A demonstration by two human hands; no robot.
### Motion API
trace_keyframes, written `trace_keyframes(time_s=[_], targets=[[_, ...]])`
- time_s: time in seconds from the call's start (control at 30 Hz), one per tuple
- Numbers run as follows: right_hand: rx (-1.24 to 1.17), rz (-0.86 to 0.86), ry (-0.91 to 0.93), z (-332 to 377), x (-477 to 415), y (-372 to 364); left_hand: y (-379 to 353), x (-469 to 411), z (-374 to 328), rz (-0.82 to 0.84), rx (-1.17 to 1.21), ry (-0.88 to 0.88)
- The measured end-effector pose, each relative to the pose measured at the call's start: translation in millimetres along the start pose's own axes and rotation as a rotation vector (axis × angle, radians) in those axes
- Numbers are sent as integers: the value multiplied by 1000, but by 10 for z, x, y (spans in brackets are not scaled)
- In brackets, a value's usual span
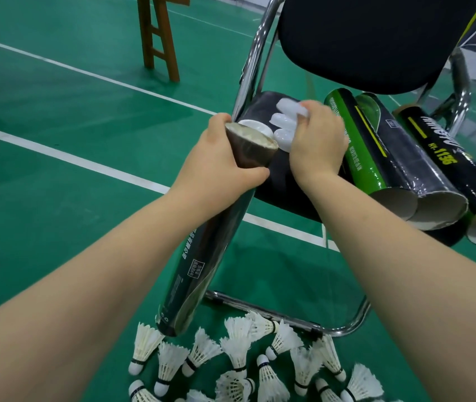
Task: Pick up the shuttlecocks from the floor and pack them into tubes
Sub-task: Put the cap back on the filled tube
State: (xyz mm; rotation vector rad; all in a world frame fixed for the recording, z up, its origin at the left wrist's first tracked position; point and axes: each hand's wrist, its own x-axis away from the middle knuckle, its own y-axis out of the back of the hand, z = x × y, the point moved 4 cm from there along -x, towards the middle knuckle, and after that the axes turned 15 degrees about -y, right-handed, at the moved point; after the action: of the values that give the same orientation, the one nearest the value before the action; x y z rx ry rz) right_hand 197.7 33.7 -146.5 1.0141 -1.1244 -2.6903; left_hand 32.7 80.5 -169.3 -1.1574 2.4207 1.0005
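Observation:
My left hand (216, 161) grips the upper end of a dark shuttlecock tube (202, 250) that stands tilted, its lower end on the floor among the shuttlecocks. White feathers fill its open top. My right hand (316, 140) pinches a white plastic cap (290, 107) just above the chair seat (274, 175). Other white caps (281, 129) lie on the seat beside it. Several white feather shuttlecocks (236, 346) lie scattered on the green floor below.
Three open tubes (399, 158) lie side by side on the black chair seat at the right. The chair's chrome frame (289, 317) runs along the floor just behind the shuttlecocks. A wooden stand (158, 39) rises at the back. White court lines cross the green floor.

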Motion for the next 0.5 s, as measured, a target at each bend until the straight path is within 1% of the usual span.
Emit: trace_keyframes(time_s=[0.07,0.13,0.2,0.23,0.3,0.37,0.5], targets=[[-257,-36,-59,39,52,169,-12,37,-27,22,3,-3],[-506,-30,-88,107,167,370,-18,73,-62,43,5,-8],[-694,54,-101,171,321,542,-22,110,-101,62,6,-20],[-746,119,-102,203,403,601,-25,130,-123,70,7,-27],[-790,274,-117,259,556,666,-30,179,-183,81,16,-39],[-789,403,-175,295,671,697,-40,250,-260,87,44,-49],[-751,554,-303,317,747,815,-60,417,-406,76,104,-80]])
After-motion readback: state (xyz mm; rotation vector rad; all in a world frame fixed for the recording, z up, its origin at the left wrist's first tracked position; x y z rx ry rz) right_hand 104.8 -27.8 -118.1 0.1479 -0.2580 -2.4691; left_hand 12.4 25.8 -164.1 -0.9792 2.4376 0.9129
